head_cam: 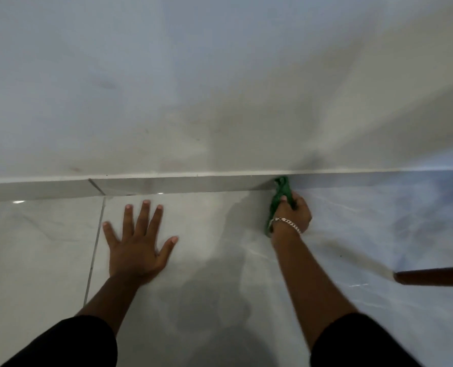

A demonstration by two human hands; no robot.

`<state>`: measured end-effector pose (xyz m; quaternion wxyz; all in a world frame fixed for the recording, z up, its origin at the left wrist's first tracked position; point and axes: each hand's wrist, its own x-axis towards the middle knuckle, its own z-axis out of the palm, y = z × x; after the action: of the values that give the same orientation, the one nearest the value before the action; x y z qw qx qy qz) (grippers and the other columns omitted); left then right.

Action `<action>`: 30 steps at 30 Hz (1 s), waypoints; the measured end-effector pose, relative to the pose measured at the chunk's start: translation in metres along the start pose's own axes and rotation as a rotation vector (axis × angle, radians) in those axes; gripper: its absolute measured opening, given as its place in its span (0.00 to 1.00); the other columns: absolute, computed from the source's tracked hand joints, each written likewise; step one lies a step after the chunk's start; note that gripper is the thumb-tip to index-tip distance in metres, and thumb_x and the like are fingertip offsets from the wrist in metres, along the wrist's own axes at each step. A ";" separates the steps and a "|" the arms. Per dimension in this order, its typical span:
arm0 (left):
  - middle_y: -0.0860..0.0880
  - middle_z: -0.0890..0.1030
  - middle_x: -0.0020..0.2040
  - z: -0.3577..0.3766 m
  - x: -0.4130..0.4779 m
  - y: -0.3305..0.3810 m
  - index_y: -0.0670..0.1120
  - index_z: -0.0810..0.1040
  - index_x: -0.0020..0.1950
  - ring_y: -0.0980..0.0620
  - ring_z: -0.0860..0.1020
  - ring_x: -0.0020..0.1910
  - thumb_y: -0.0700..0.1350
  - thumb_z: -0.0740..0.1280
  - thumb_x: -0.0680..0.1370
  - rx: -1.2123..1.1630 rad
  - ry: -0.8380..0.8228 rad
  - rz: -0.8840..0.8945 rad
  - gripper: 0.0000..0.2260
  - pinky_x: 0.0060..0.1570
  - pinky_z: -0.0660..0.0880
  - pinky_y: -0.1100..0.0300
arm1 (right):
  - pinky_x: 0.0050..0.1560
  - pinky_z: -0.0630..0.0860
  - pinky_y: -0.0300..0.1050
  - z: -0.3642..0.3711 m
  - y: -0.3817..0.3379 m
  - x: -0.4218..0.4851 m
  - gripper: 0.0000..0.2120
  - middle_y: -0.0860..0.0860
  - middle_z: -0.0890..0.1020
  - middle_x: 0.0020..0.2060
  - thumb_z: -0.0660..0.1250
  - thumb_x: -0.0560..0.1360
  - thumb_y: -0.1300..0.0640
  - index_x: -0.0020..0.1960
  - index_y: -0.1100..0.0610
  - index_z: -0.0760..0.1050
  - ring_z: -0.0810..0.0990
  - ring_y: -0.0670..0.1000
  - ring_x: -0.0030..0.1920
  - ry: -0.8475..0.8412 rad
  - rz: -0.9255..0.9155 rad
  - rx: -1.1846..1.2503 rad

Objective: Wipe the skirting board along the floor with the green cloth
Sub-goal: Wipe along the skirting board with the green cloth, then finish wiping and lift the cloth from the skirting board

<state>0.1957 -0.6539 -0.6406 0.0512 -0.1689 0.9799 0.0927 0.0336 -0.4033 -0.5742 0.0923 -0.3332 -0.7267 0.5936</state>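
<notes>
Left hand (138, 242): flat, fingers spread, empty on floor tile (48, 234). Right hand (295, 211): nearer, clenched round green cloth (281, 192), pressing skirting board (180, 184), which runs left-right ahead.

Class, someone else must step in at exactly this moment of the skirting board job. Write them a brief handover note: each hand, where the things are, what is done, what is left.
Left hand: empty, flat on the floor tiles, fingers spread, bracing.
Right hand: gripping the green cloth, bracelet on the wrist.
Cloth: bunched, its top end pressed against the skirting board, right of centre.
Done: wiping is under way; which stretches are already clean cannot be told from the picture.
Left: carry on wiping along the board. A dark wooden piece juts in low on the right; mind it.
</notes>
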 end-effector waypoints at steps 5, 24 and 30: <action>0.53 0.44 0.82 0.002 0.004 -0.001 0.58 0.44 0.80 0.43 0.41 0.81 0.70 0.47 0.75 0.015 0.025 0.001 0.36 0.73 0.41 0.30 | 0.38 0.75 0.37 0.069 -0.027 -0.055 0.20 0.57 0.78 0.54 0.65 0.73 0.69 0.64 0.58 0.69 0.78 0.53 0.44 0.015 0.306 0.579; 0.32 0.81 0.59 -0.377 -0.106 0.264 0.37 0.77 0.64 0.38 0.81 0.51 0.52 0.66 0.73 -1.860 -0.570 -0.586 0.25 0.47 0.78 0.47 | 0.57 0.80 0.53 -0.219 -0.298 -0.156 0.15 0.49 0.87 0.44 0.70 0.69 0.67 0.40 0.47 0.84 0.84 0.49 0.47 -0.659 0.066 -0.028; 0.32 0.81 0.61 -0.568 -0.183 0.374 0.35 0.75 0.65 0.36 0.83 0.53 0.38 0.66 0.74 -1.818 -0.725 -0.455 0.19 0.47 0.83 0.43 | 0.57 0.76 0.48 -0.384 -0.476 -0.161 0.25 0.48 0.79 0.51 0.76 0.67 0.52 0.61 0.55 0.73 0.78 0.51 0.54 -0.495 0.256 -0.141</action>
<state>0.2008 -0.3618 0.0000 0.2146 -0.2888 0.4069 0.8396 0.1814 -0.2258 0.0152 -0.1871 -0.2726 -0.7185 0.6119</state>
